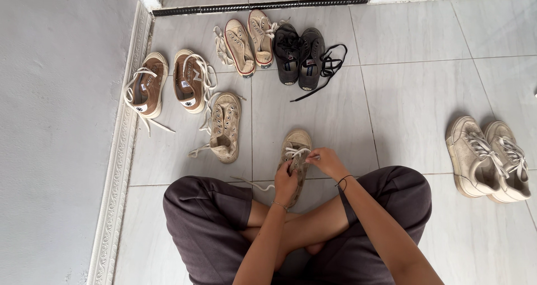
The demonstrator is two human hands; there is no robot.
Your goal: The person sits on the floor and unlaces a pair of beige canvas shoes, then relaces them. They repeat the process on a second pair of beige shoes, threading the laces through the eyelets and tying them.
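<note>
I sit cross-legged on a grey tiled floor. A beige canvas sneaker [296, 145] lies in front of my shins, toe pointing away. My left hand [286, 182] grips the shoe's near side and pinches its white lace. My right hand [326, 161] holds the other end of the white lace [297, 151] across the eyelets. A loose lace end trails left over the floor [251, 183]. The matching beige sneaker [225, 127] lies to the left with its lace loose.
A tan pair [168, 83] stands by the left wall. A cream pair [250, 39] and a dark grey pair [299, 55] stand at the far side near a doorway threshold [257, 7]. A white laced pair [489, 159] sits to my right.
</note>
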